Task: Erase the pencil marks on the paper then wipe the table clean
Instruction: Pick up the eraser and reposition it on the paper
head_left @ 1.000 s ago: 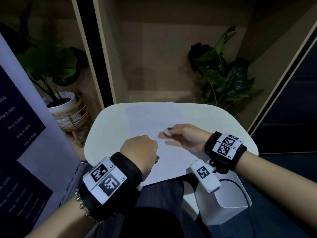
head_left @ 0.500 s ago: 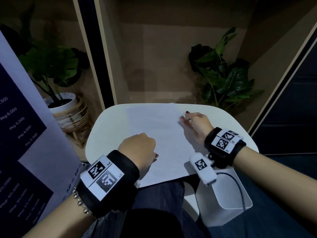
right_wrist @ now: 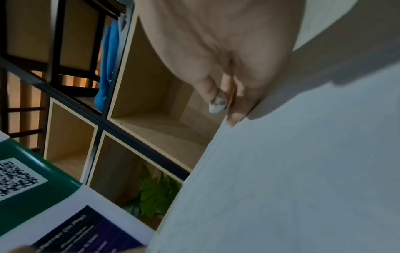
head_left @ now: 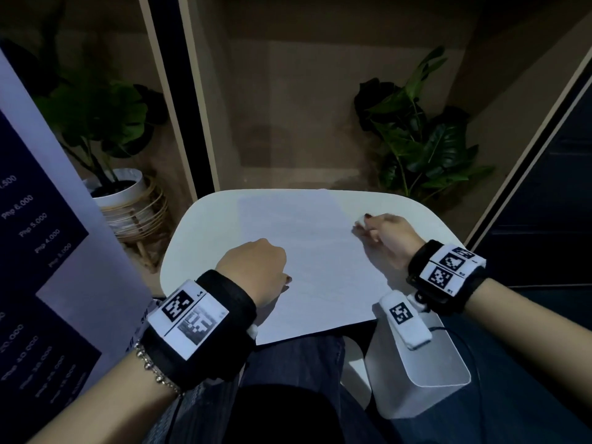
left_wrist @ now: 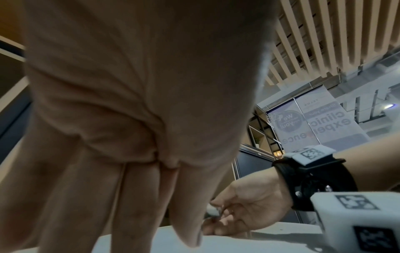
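A: L to R, what's diff vs a sec ago?

B: Left hand (head_left: 253, 267) hasn't budged, same spot on the near-left part of the paper (head_left: 307, 251), pinning it to the desk (head_left: 198, 238). In the left wrist view its fingers point straight down onto the sheet, so flat and pressing, not gripping anything.

A: And the paper?

B: Same place, centred on the desk, near edge hanging over toward the lap. Any pencil marks are too faint to read in this light, so can't say how much is left.

A: Right side?

B: That's what moved. Right hand (head_left: 384, 235) was mid-sheet a sec ago, then went up by the far right corner, and now sits at the paper's right edge, partly over bare desk. Grip is closed on the eraser (head_left: 361, 220), a small white piece pinched in the fingertips; the right wrist view shows it smudged grey.

A: Meaning?

B: Prob. the rubbing is working out to the sheet's margin, so erasing looks well along, maybe near done. Wiping the desk isn't started; no cloth in either hand.
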The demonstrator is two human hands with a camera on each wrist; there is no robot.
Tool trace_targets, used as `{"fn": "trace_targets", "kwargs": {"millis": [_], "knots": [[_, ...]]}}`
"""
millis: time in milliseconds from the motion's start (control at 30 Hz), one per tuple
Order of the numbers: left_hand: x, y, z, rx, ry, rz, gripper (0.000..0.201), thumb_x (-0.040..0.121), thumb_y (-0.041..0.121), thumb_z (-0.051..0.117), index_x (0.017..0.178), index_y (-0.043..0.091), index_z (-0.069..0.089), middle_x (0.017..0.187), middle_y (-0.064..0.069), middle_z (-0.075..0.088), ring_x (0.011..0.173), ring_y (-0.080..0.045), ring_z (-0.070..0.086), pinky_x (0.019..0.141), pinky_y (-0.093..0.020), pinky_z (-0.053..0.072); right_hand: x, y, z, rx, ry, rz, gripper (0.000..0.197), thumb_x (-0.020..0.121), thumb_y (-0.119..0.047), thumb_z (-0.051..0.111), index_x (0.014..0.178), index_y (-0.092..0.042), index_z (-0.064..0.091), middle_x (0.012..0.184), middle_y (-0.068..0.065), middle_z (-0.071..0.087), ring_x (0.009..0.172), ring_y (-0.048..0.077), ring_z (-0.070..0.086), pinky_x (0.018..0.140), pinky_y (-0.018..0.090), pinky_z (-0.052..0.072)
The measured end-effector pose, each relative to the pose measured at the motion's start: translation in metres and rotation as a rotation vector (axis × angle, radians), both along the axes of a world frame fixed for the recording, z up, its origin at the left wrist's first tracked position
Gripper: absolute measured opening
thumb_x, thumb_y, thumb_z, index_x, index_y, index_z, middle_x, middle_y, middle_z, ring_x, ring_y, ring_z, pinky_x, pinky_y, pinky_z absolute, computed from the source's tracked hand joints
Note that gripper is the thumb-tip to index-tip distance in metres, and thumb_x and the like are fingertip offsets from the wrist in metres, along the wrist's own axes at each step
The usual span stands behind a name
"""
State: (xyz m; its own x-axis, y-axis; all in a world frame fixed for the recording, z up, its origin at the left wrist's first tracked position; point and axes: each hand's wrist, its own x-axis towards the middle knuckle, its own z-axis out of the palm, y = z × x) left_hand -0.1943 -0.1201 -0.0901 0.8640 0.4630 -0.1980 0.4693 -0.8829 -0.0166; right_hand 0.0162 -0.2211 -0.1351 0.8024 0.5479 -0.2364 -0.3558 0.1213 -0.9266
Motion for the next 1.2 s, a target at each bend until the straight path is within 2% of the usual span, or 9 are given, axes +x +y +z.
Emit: {"fn": "trace_targets", "kwargs": {"millis": [67, 167, 333, 467, 633, 767, 933, 1067, 1200], "knots": [[0.001, 0.002, -0.001, 0.009, -0.006, -0.004, 0.027, 0.103, 0.032, 0.045, 0.088, 0.012, 0.055, 0.07, 0.001, 0.035, 0.077, -0.022, 0.049, 0.065, -0.029, 0.033, 0.005, -0.002, 0.003, 0.047, 0.022, 0.024, 0.018, 0.102, 0.001, 0.041, 0.086, -0.002, 0.049, 0.089, 0.016, 0.055, 0.079, 0.024, 0.057, 0.081, 0.024, 0.056], [0.002, 0.005, -0.004, 0.013, -0.012, 0.002, 0.029, 0.103, 0.034, 0.045, 0.09, 0.011, 0.056, 0.07, 0.002, 0.035, 0.077, -0.022, 0.049, 0.066, -0.029, 0.034, -0.005, -0.009, -0.001, -0.073, 0.078, 0.323, 0.016, 0.105, -0.006, 0.041, 0.098, 0.001, 0.054, 0.1, 0.017, 0.064, 0.089, 0.021, 0.069, 0.079, 0.022, 0.059], [0.002, 0.014, -0.007, -0.026, -0.048, 0.018, 0.034, 0.102, 0.036, 0.045, 0.108, 0.01, 0.067, 0.085, -0.002, 0.052, 0.081, -0.022, 0.054, 0.067, -0.029, 0.038, 0.0, -0.009, 0.0, 0.036, -0.038, -0.002, 0.018, 0.101, 0.0, 0.048, 0.083, -0.005, 0.047, 0.091, 0.016, 0.058, 0.082, 0.024, 0.064, 0.082, 0.029, 0.056], [0.001, 0.026, -0.009, -0.039, -0.064, 0.051, 0.039, 0.101, 0.042, 0.044, 0.11, 0.011, 0.067, 0.104, -0.008, 0.064, 0.092, -0.024, 0.06, 0.075, -0.031, 0.046, -0.014, -0.017, 0.001, -0.158, -0.088, 0.417, 0.011, 0.102, -0.004, 0.048, 0.093, -0.001, 0.054, 0.103, 0.021, 0.068, 0.093, 0.025, 0.07, 0.076, 0.021, 0.058], [-0.002, 0.035, -0.007, -0.037, -0.004, 0.064, 0.039, 0.101, 0.043, 0.043, 0.11, 0.014, 0.066, 0.104, -0.006, 0.066, 0.096, -0.024, 0.061, 0.076, -0.032, 0.047, -0.008, -0.014, 0.011, -0.139, -0.093, 0.257, 0.017, 0.104, -0.003, 0.042, 0.088, -0.003, 0.049, 0.107, 0.02, 0.056, 0.089, 0.022, 0.063, 0.067, 0.015, 0.055], [-0.002, 0.042, -0.005, -0.049, 0.02, 0.071, 0.04, 0.101, 0.046, 0.043, 0.105, 0.016, 0.068, 0.103, -0.003, 0.068, 0.097, -0.023, 0.061, 0.073, -0.031, 0.043, -0.012, -0.018, 0.011, -0.25, 0.007, 0.595, 0.023, 0.104, -0.008, 0.045, 0.085, -0.001, 0.056, 0.103, 0.021, 0.069, 0.096, 0.028, 0.071, 0.079, 0.024, 0.058], [-0.005, 0.049, -0.001, -0.089, 0.144, 0.069, 0.035, 0.102, 0.047, 0.039, 0.108, 0.017, 0.055, 0.098, -0.001, 0.053, 0.095, -0.021, 0.05, 0.079, -0.032, 0.038, -0.011, -0.007, 0.007, -0.123, -0.128, 0.194, 0.019, 0.102, -0.002, 0.046, 0.084, -0.005, 0.048, 0.094, 0.02, 0.055, 0.081, 0.027, 0.064, 0.066, 0.026, 0.053], [-0.007, 0.056, -0.003, -0.075, 0.16, 0.096, 0.035, 0.102, 0.047, 0.04, 0.109, 0.015, 0.053, 0.093, -0.001, 0.049, 0.093, -0.022, 0.049, 0.08, -0.032, 0.037, -0.018, -0.011, 0.008, -0.257, -0.067, 0.506, 0.02, 0.104, -0.007, 0.045, 0.086, -0.002, 0.053, 0.086, 0.02, 0.064, 0.08, 0.031, 0.068, 0.062, 0.026, 0.059], [-0.006, 0.059, -0.004, -0.075, 0.141, 0.107, 0.031, 0.101, 0.047, 0.04, 0.097, 0.018, 0.047, 0.086, 0.001, 0.047, 0.092, -0.022, 0.05, 0.078, -0.032, 0.037, -0.007, -0.005, 0.001, -0.151, -0.178, 0.175, 0.03, 0.102, -0.004, 0.047, 0.073, -0.007, 0.044, 0.073, 0.01, 0.05, 0.069, 0.024, 0.061, 0.07, 0.03, 0.051]]}}
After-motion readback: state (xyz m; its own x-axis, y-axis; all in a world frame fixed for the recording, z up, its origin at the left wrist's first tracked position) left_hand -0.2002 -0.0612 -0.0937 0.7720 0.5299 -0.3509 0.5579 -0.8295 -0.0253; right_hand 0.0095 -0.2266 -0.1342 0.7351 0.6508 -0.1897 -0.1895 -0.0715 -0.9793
